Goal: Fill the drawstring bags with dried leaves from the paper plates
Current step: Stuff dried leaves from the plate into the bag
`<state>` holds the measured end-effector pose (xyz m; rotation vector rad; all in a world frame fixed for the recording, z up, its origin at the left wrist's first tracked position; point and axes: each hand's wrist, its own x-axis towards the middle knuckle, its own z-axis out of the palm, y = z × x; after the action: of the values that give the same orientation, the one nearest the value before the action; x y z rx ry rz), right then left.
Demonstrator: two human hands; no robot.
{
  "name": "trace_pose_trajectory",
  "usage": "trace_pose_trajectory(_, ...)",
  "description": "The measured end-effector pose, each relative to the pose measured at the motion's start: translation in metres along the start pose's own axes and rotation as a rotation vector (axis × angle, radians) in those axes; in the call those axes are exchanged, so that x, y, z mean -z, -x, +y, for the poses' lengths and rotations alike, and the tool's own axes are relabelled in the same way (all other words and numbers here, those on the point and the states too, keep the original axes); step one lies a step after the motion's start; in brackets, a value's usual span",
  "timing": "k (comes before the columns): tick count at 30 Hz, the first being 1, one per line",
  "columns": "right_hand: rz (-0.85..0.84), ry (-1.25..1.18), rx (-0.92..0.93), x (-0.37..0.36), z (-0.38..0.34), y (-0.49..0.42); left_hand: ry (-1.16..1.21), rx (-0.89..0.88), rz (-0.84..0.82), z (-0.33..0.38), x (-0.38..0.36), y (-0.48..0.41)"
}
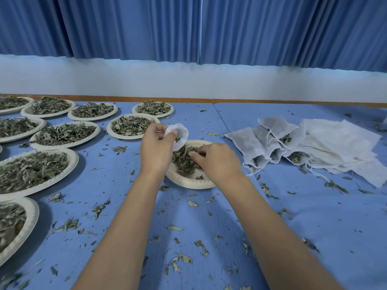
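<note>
Left hand (156,149): raised just above the table, its fingers and thumb pinching the rim of a small white drawstring bag (180,133) so that its mouth gapes open.
Right hand (217,162): lowered onto the plate, with fingers and thumb curled together into the dried leaves (184,162), pinching a tuft.
Bag position: it hangs over the far left edge of the near paper plate (188,182), with its lower end touching the leaf heap.
Near plate: its rim is bare at the front and the leaves are heaped toward the back.
Room to the left: other plates (130,126) full of leaves crowd that side in rows, the closest just beyond the left hand.
Room to the right: a strip of bare blue table (314,216) separates the plate from the filled bags (261,145).
Filled bags: they lie on their sides with their mouths open toward the viewer, leaves showing and strings trailing.
Empty bags (339,147): a flat white stack, touching the filled ones on their right.
Table front: open surface on both sides of the forearms, littered with loose leaf bits (193,204).
Far edge: an orange-brown strip, then a white wall (188,82) and a blue curtain (188,28).
Leaves: grey-green, curled and broken.
Bag fabric: thin, white and slightly see-through.
</note>
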<state>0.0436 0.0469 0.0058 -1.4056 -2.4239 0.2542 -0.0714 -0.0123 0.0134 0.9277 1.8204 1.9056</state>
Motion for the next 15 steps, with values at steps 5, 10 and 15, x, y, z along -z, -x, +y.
trace_pose_trajectory(5, 0.062, -0.033, 0.059, -0.005, -0.006, 0.005, 0.038, 0.003, -0.038, -0.002, -0.003, 0.004)
trace_pose_trajectory(10, 0.082, 0.081, 0.104, -0.013, -0.011, 0.009, 0.109, 0.022, -0.035, -0.003, -0.002, 0.004)
trace_pose_trajectory(15, 0.08, -0.006, 0.093, -0.014, -0.009, 0.007, 0.106, 0.037, -0.044, -0.006, -0.004, 0.005)
